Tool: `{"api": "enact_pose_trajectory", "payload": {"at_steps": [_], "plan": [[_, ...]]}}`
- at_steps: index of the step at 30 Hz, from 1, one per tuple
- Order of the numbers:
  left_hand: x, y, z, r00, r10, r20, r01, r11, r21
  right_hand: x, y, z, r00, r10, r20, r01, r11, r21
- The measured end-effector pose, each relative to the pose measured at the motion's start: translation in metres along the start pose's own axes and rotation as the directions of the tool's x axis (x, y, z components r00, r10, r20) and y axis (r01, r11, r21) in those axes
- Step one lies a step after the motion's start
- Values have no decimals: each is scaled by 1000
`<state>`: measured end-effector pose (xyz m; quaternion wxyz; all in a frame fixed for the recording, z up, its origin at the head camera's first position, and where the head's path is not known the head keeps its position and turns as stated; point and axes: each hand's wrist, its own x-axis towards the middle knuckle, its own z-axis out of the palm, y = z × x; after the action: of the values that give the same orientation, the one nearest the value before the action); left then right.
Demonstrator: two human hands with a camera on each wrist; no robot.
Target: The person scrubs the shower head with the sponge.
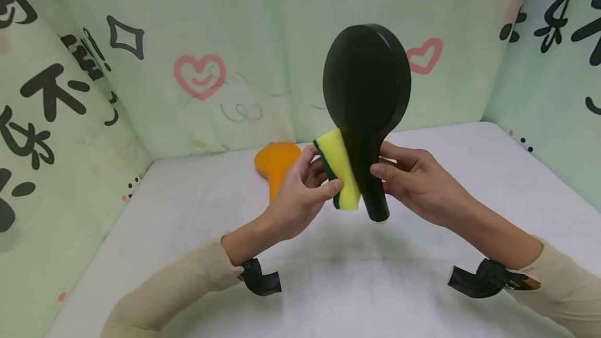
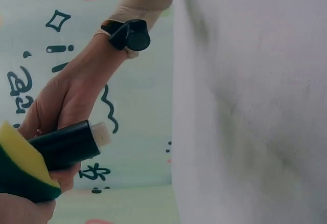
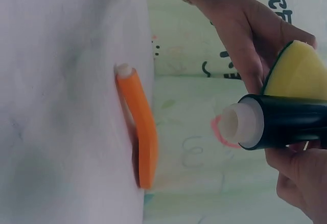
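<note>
Printed fabric walls [image 1: 263, 30] close in the white table [image 1: 357, 286] at the back and both sides; the near side lies open; an orange paddle [image 1: 276, 163] lies flat near the back wall, left of centre; bare tabletop spreads to its right and toward the front.

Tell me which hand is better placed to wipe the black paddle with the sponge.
Left. The left hand already pinches the sponge against the paddle at its neck, while the right hand grips the handle and holds it upright, so it looks tied up steadying it.

black paddle [image 1: 366, 98], yellow-green sponge [image 1: 341, 168], orange paddle [image 1: 277, 163]
</note>
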<state>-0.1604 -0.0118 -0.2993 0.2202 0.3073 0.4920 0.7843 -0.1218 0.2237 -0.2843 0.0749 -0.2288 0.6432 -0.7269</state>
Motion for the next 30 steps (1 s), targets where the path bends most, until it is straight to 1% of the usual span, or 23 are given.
{"api": "enact_pose_trajectory", "payload": {"at_steps": [2,4,6,8,11,12,13,14,15,16,17,18,20,21,22,24,26,27,28,29,30], "plan": [[-3,0,0,1000,20,13,-20,998,62,1,1,0,1000,12,-12,-12,999,41],[-4,1,0,999,42,31,-46,989,143,2,-1,-1,999,18,-28,-16,995,99],[-5,3,0,997,65,45,-73,972,223,4,-2,-1,999,3,-54,5,988,157],[-7,4,1,996,72,47,-82,954,290,6,-3,-1,996,-16,-92,35,976,214],[-12,3,1,995,89,49,-101,922,373,8,-2,3,990,-49,-132,79,968,239],[-13,2,2,993,104,51,-116,909,401,9,-2,5,988,-57,-141,90,966,241],[-15,1,2,991,123,57,-136,891,433,9,-2,7,987,-66,-148,101,965,241],[-17,0,3,986,150,70,-166,865,474,9,-2,8,985,-69,-155,107,961,254],[-18,-1,4,979,184,91,-204,822,532,10,-3,10,984,-67,-165,113,952,285],[-20,-3,5,969,216,121,-245,761,600,10,-5,11,982,-67,-176,124,932,341],[-22,-4,5,956,247,157,-287,690,665,11,-7,13,979,-72,-191,144,906,398],[-23,-6,6,942,274,193,-326,616,718,13,-10,14,974,-85,-210,174,874,454],[-26,-9,7,913,318,256,-386,465,797,16,-16,15,959,-119,-257,244,805,540],[-26,-10,7,899,336,281,-405,393,825,17,-18,16,951,-141,-275,278,781,560],[-27,-11,8,889,350,297,-415,341,843,18,-19,17,945,-162,-285,302,766,567],[-28,-12,8,868,378,321,-434,265,861,18,-19,19,939,-187,-288,323,767,554],[-27,-10,9,834,408,371,-467,165,869,16,-18,22,942,-190,-278,316,782,537],[-27,-9,10,813,418,405,-491,118,863,14,-16,24,944,-187,-272,309,793,526],[-27,-8,11,788,427,443,-519,74,852,12,-14,25,946,-182,-268,301,800,518],[-27,-7,12,758,437,484,-550,30,835,10,-12,27,947,-179,-267,296,809,508],[-27,-5,14,726,447,523,-579,-14,815,8,-10,29,947,-179,-267,293,824,485]]}}
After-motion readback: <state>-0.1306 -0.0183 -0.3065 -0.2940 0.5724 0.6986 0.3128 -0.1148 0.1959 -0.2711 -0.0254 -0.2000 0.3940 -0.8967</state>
